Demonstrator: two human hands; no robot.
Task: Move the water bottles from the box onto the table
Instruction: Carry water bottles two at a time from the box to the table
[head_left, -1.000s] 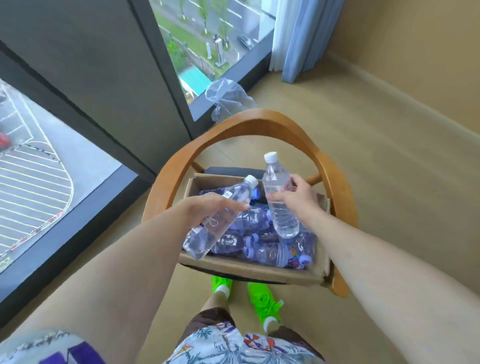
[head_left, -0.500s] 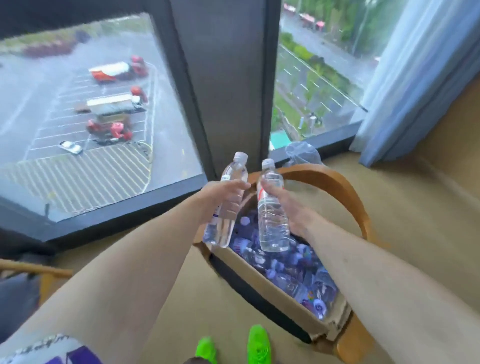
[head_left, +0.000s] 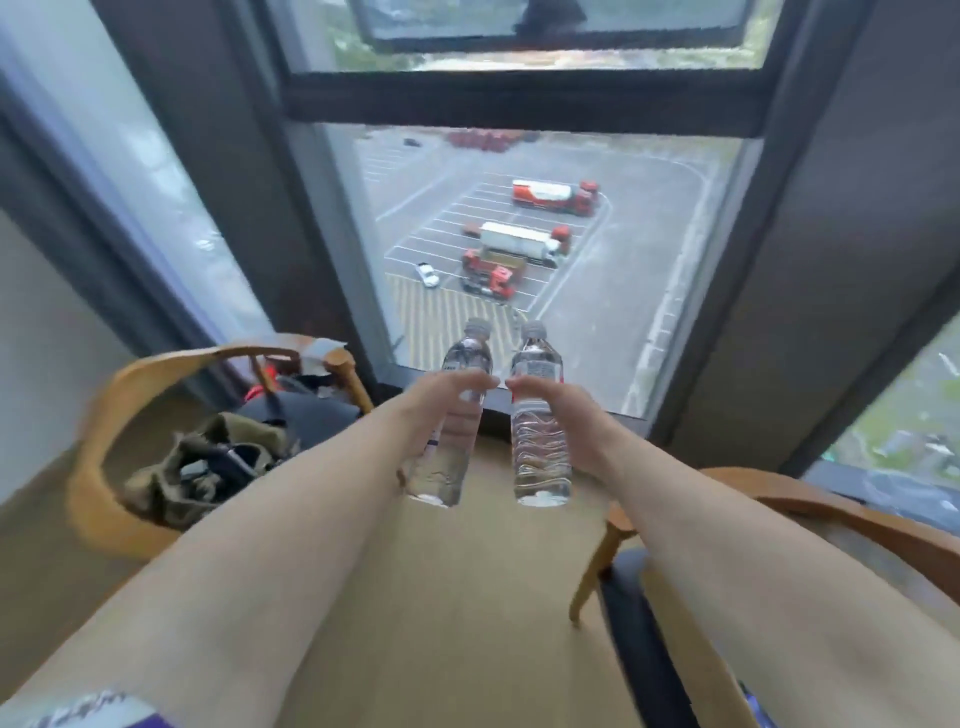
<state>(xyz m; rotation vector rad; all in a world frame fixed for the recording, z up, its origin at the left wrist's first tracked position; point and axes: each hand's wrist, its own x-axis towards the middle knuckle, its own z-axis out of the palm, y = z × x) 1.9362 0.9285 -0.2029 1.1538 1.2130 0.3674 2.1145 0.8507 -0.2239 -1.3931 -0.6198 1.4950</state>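
I hold two clear water bottles upright in the air, side by side, in front of the window. My left hand (head_left: 441, 397) is wrapped around the left bottle (head_left: 452, 447), which has a pale cap. My right hand (head_left: 558, 405) grips the right bottle (head_left: 540, 452), which carries a red and white label near its shoulder. Both bottles hang above the wooden floor. The box is out of sight, and no table shows.
A wooden armchair (head_left: 98, 457) at the left holds an olive bag (head_left: 197, 467) and dark items. Another wooden chair (head_left: 852, 519) with a dark seat stands at the right, partly behind my right arm. A floor-to-ceiling window (head_left: 519, 249) is straight ahead.
My view has swung left, away from the box on the right chair, which has left the frame. Both hands carried their bottles along and now hold them level before the window.
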